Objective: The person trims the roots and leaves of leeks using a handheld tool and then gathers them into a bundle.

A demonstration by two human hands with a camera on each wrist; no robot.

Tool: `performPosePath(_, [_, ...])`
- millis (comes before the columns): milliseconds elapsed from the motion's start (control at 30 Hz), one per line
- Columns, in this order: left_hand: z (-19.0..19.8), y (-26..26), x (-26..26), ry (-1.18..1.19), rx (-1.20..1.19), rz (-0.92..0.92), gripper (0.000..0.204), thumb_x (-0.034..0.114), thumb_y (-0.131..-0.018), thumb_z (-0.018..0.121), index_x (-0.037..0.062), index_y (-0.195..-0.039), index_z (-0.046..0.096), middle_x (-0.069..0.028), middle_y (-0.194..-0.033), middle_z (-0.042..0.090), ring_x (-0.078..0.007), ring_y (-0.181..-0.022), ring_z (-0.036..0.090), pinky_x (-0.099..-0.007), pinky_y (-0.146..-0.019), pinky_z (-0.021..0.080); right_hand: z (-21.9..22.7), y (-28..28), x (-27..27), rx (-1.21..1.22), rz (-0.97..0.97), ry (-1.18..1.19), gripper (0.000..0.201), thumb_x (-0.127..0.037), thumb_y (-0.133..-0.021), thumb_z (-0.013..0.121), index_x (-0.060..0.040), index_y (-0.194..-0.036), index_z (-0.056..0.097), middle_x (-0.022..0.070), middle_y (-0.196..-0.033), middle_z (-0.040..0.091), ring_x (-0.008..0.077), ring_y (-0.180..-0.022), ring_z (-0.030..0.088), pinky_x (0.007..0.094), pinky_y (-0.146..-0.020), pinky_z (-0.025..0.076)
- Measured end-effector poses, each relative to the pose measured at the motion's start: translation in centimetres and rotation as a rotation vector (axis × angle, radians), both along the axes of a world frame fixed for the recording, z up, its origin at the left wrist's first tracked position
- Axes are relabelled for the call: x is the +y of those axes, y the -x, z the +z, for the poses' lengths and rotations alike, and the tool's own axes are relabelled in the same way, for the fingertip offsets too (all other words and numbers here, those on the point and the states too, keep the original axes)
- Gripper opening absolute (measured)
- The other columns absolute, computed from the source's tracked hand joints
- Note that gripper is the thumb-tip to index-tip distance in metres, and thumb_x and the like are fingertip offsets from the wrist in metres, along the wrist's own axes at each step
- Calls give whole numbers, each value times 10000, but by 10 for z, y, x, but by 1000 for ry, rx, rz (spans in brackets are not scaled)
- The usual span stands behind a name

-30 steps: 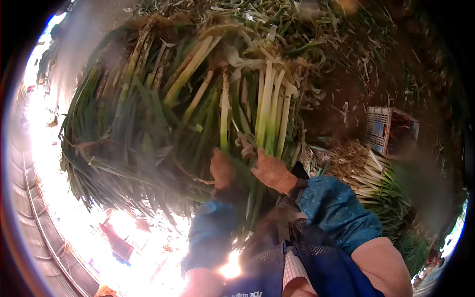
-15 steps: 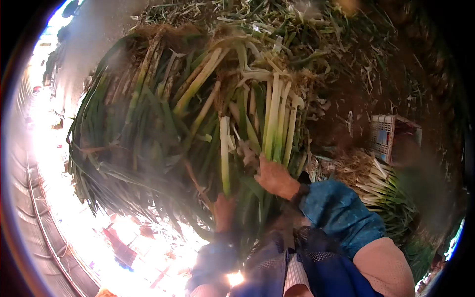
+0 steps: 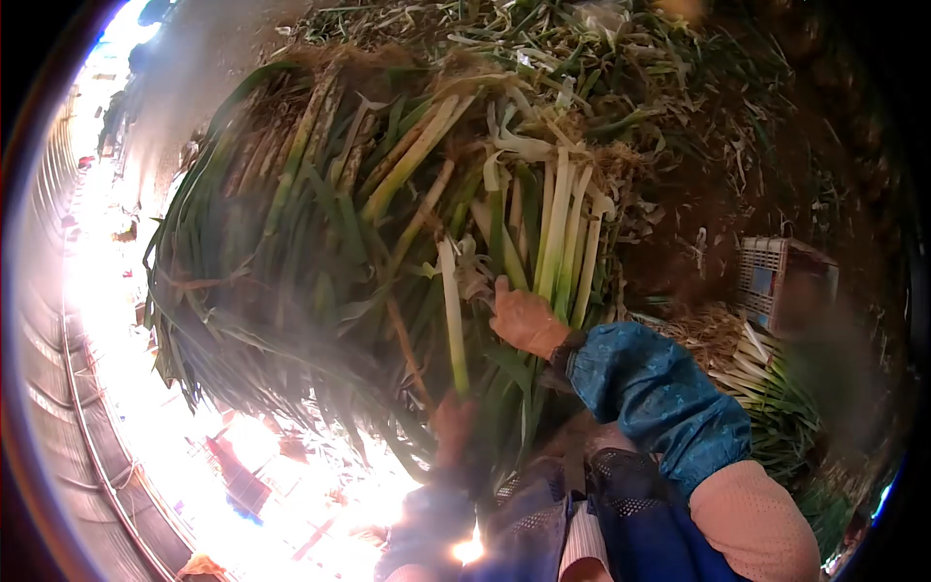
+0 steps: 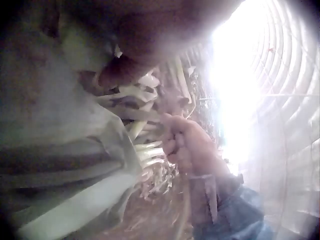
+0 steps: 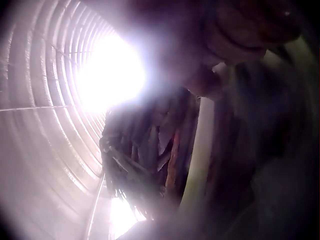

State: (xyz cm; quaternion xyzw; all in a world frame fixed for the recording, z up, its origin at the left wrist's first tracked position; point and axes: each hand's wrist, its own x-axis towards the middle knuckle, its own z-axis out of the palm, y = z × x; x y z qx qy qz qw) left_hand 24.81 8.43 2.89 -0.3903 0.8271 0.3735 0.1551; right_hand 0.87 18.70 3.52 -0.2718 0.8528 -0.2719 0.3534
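Observation:
In the head view, a leek (image 3: 452, 315) with a pale stalk stands apart, its green lower part in the left hand (image 3: 454, 425), hazy in glare. The right hand (image 3: 527, 318) has its fingers bent at a withered leaf (image 3: 475, 276), which it appears to pinch beside the stalk; the fingertips are partly hidden. The left wrist view shows the right hand (image 4: 192, 145) with curled fingers. In the right wrist view, the pale stalk (image 5: 200, 150) runs down from below dark, blurred fingers. More leeks (image 3: 567, 233) lie just above the right hand.
A large heap of leeks (image 3: 291, 223) spreads to the left. Leaf scraps (image 3: 621, 58) cover the ground at the top. A plastic crate (image 3: 771, 281) stands at right, above another pile of leeks (image 3: 766, 378). Strong glare fills the lower left.
The left hand has moved down toward the body with the leek, whose stalk is now lower. The right hand has shifted left, away from the neighbouring stalks. The head view has shifted slightly.

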Motion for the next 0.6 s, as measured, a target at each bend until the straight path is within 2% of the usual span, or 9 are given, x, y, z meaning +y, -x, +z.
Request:
performPosePath(100, [-4, -6, -2, -86, 44, -20, 207, 193, -741, 596, 50, -889, 617, -192, -792, 615, -357, -768, 595, -437, -691, 462, 8, -5, 9, -118, 86, -58, 680, -228, -769, 591, 141, -1248, 279, 266, -795, 603, 414, -737, 595, 474, -636, 478])
performPosePath(167, [14, 9, 1, -205, -35, 81, 189, 181, -742, 597, 46, -870, 629, -176, -783, 614, -338, -758, 594, -419, -690, 466, 15, -12, 11, -119, 112, -76, 696, -233, -774, 592, 142, -1261, 265, 261, -804, 605, 411, -745, 592, 477, -647, 472])
performPosePath(267, [11, 7, 0, -243, 32, 108, 299, 174, -710, 580, -37, -923, 581, -126, -713, 594, -199, -658, 561, -339, -606, 441, 6, -6, 7, -124, 45, -29, 700, -242, -781, 587, 137, -1270, 258, 263, -824, 603, 413, -768, 592, 481, -668, 467])
performPosePath(367, [26, 20, 6, -259, 4, 177, 305, 162, -704, 583, -36, -936, 578, -121, -718, 593, -188, -659, 559, -333, -606, 441, 18, 2, 11, -121, 35, -1, 692, -256, -779, 589, 124, -1264, 274, 269, -824, 602, 419, -775, 591, 483, -668, 469])
performPosePath(467, [14, 25, 14, -262, 139, 109, 294, 152, -718, 581, -22, -955, 579, -102, -728, 589, -169, -668, 550, -322, -605, 438, 42, -13, 34, -75, 103, 14, 693, -276, -774, 589, 113, -1262, 286, 262, -812, 604, 411, -753, 594, 477, -645, 473])
performPosePath(567, [15, 72, 29, -151, 119, 41, 269, 195, -753, 599, 1, -939, 584, -183, -812, 633, -339, -746, 609, -417, -678, 468, 44, -13, 61, -128, 108, -17, 700, -281, -773, 586, 104, -1272, 283, 260, -818, 605, 398, -731, 594, 471, -643, 474])
performPosePath(600, [1, 85, 35, -217, 108, 8, 275, 204, -755, 603, -1, -937, 575, -185, -814, 630, -348, -755, 604, -423, -672, 466, 31, -6, 77, -111, 93, -15, 700, -285, -773, 587, 101, -1275, 286, 261, -822, 604, 393, -732, 593, 471, -647, 473])
